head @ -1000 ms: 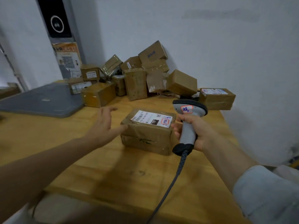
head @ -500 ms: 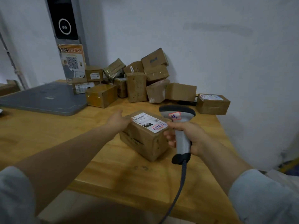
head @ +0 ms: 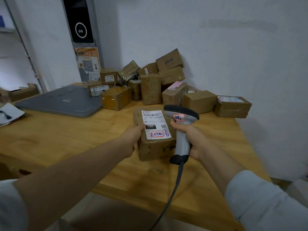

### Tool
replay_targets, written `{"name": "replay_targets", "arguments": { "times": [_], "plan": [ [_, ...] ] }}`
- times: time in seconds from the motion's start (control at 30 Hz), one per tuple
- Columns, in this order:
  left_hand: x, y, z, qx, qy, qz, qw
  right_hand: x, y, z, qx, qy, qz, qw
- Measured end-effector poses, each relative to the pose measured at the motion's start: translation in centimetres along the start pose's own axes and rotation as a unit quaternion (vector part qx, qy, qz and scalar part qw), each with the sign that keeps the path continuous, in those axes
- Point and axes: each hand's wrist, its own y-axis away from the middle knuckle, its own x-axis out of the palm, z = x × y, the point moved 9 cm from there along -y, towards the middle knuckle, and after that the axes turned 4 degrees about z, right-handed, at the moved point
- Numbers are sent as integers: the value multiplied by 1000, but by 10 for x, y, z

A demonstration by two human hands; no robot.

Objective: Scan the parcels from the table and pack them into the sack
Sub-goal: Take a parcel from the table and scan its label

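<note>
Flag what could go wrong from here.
The scanner in the right hand sits beside the label on the parcel, not facing it, so it may misread. The left hand grips the parcel by one edge; it might slip. The cable trails off the table and could snag.

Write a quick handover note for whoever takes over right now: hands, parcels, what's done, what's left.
Left hand grips the parcel by its left side, label facing up.
Right hand grips the scanner, its head beside the label.
Other parcels are piled at the back of the table; no sack in view.
Done: can't tell if this parcel is scanned.
Left: scan it, sack it, then work through the pile.
</note>
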Motion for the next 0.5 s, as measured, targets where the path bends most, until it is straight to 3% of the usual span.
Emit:
{"name": "replay_targets", "arguments": {
  "times": [0.13, 0.27, 0.4, 0.5],
  "plan": [
    [-13, 11, -17, 25, 19, 74, 997, 12, 10, 10, -41, -28, 24, 998],
    [-48, 20, -29, 61, 25, 88, 994, 34, 24, 28, -78, -39, 54, 995],
    [-88, 33, -40, 111, 36, 28, 993, 61, 45, 46, -154, 32, 34, 987],
    [-120, 46, -46, 139, 47, -37, 989, 88, 60, 43, -151, 92, 66, 982]
  ]
}}
